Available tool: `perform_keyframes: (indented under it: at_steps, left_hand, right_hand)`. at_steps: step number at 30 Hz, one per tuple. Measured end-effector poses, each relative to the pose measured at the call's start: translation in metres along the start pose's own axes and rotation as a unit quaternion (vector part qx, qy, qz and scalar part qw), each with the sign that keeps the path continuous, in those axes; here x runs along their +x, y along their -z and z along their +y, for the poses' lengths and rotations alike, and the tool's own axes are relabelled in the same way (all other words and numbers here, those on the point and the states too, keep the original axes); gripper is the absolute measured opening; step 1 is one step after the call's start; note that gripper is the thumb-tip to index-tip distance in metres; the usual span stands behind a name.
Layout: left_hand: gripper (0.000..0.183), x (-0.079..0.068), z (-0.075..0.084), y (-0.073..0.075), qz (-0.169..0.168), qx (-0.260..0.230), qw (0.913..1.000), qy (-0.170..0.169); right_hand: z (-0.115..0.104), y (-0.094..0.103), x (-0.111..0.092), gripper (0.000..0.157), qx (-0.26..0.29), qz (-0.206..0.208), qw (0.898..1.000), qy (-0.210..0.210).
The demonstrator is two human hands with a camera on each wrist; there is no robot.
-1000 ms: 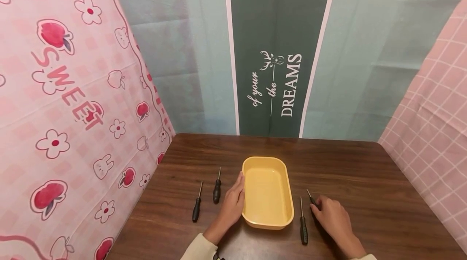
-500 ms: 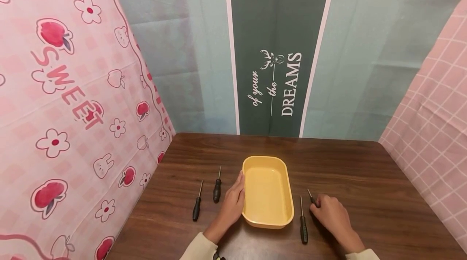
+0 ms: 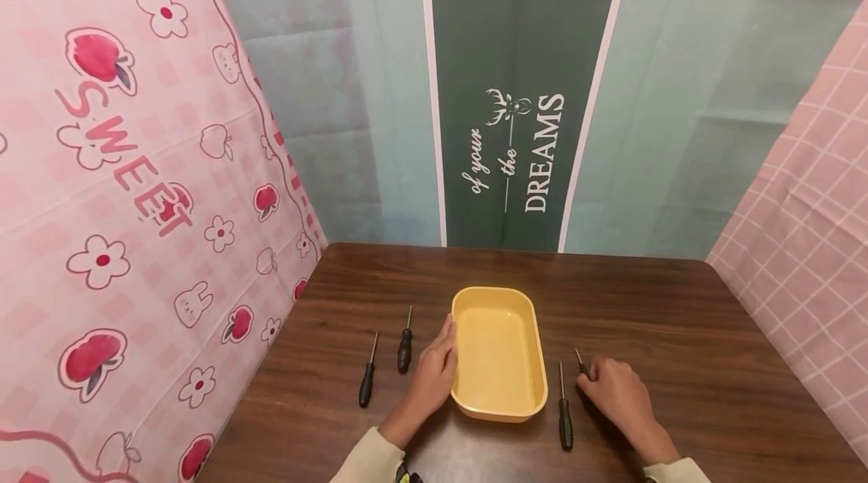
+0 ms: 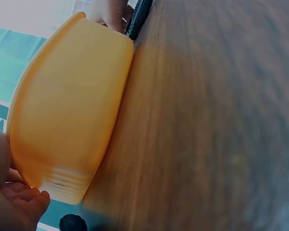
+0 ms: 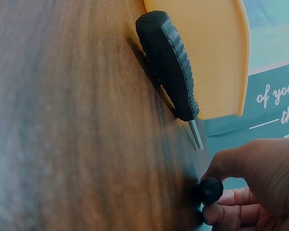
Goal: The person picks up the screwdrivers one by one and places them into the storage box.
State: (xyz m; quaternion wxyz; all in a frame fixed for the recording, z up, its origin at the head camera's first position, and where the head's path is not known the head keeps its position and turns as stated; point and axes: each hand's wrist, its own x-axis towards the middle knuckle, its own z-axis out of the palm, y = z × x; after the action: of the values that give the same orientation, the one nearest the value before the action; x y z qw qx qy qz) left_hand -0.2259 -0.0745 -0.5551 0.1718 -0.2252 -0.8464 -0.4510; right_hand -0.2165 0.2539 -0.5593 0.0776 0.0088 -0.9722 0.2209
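Note:
A yellow rectangular tray (image 3: 498, 417) stands on the wooden table. My left hand (image 3: 432, 371) rests along its left side, fingers fairly straight against the outer wall; in the left wrist view the fingertips (image 4: 38, 204) lie at the wall's far end. Right of the tray, my right hand (image 3: 618, 392) pinches the handle of a black screwdriver (image 3: 584, 371), shaft pointing away. The right wrist view shows the handle's round end (image 5: 211, 190) between thumb and fingers. A second black-handled screwdriver (image 3: 566, 423) lies between that hand and the tray.
Two more black-handled screwdrivers lie left of the tray, one nearer (image 3: 367, 383) and one farther back (image 3: 404, 351). The brown table (image 3: 610, 294) ends at a grey-green cloth (image 3: 502, 53). Pink patterned cloths hang at the left (image 3: 156, 257) and right (image 3: 800, 181).
The right fingers have settled slightly farther over the screwdriver, so less of its handle shows. The left hand and tray keep their places; the head view has shifted slightly.

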Motion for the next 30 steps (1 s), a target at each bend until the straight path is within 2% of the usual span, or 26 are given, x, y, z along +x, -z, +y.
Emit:
perform_keyframes:
  at_steps: [8, 13, 17, 21, 30]
  left_hand:
    - [0.043, 0.0, -0.001, -0.001, 0.007, -0.002, 1.0, 0.0]
    - [0.041, 0.0, 0.0, -0.002, 0.034, -0.009, 0.9994, 0.009]
    - [0.039, 0.0, 0.002, -0.001, 0.053, -0.013, 0.9983, 0.022]
    - [0.037, 0.001, 0.002, -0.001, 0.059, -0.015, 0.9979, 0.024]
    - [0.035, -0.001, 0.001, -0.004, 0.076, -0.023, 0.9965, 0.023]
  right_hand:
    - [0.004, 0.0, -0.002, 0.024, 0.012, 0.006, 1.0, -0.003]
    - [0.002, 0.003, -0.003, 0.022, 0.023, 0.012, 1.0, -0.011]
    - [-0.003, 0.008, -0.002, 0.022, 0.035, 0.04, 0.999, -0.003]
    - [-0.01, 0.014, -0.002, 0.022, 0.045, 0.068, 0.997, 0.005]
    - [-0.025, 0.023, -0.004, 0.021, 0.062, 0.081, 0.995, 0.012]
